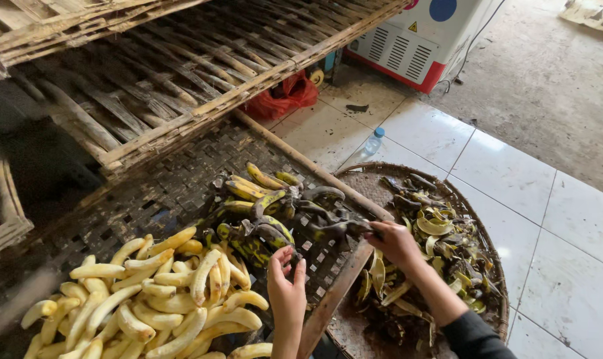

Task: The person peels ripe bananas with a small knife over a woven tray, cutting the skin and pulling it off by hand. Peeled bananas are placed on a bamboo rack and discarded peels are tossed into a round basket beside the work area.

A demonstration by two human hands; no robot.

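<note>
My left hand [286, 282] grips a dark, spotted unpeeled banana [265, 236] at the near end of a bunch of blackened bananas [268, 203] lying on a woven bamboo rack [155, 193]. My right hand [396, 242] reaches over the rack's edge and holds another blackened banana [341, 228] from the same bunch. To the left of my left hand lies a heap of peeled pale yellow bananas [155, 292].
A round woven tray [487, 246] of banana peels sits on the white tiled floor under my right arm. A bamboo slatted shelf [181, 73] hangs above the rack. A plastic bottle [373, 141], a red bag [285, 94] and a white-and-red appliance [414, 40] stand further off.
</note>
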